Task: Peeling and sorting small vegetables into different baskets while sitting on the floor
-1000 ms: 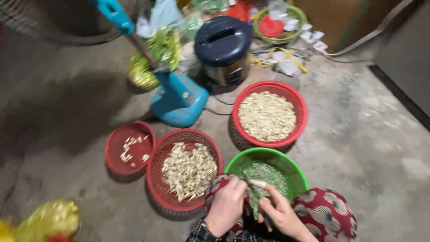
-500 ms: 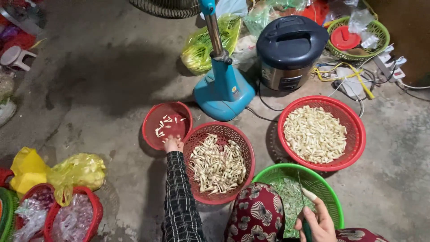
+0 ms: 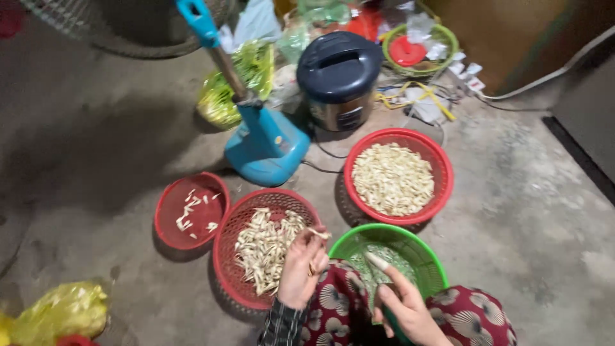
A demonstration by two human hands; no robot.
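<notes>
A pale clove [image 3: 318, 233] is pinched in the left hand [image 3: 301, 269] over a part-filled red basket [image 3: 225, 256]; the right hand [image 3: 400, 306] (fingers curled, grip unclear) is held by the green basket [image 3: 428, 256].

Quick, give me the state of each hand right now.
Left hand: closed on a pale piece, over the middle red basket.
Right hand: closed around a small knife, over the green basket.
</notes>
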